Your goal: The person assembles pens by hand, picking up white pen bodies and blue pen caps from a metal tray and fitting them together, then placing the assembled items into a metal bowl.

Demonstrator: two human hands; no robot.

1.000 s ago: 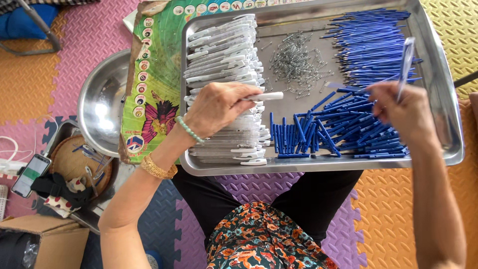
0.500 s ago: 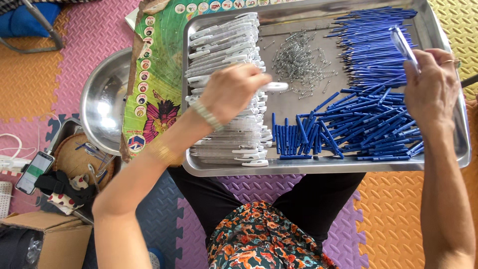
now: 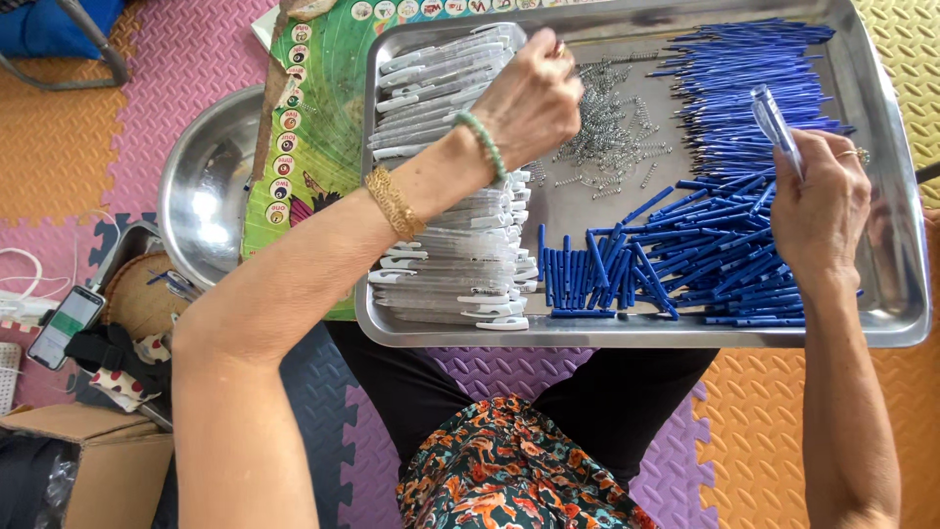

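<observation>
Hundreds of small parts crowd the steel tray (image 3: 906,294) on the person's lap: the left hand (image 3: 529,98) reaches over the heap of tiny springs (image 3: 607,137), its fingertips curled down just above the wire so I cannot tell whether they pinch one, while the right hand (image 3: 818,211) holds a clear pen barrel (image 3: 775,125) upright between pressed fingers, above the loose blue refills (image 3: 685,260). Springs tangle, so two may lift together, or one may slip from the fingertips and vanish among the stacked white pen shells (image 3: 460,245) beside the wrist. A knee shift could tilt everything.
</observation>
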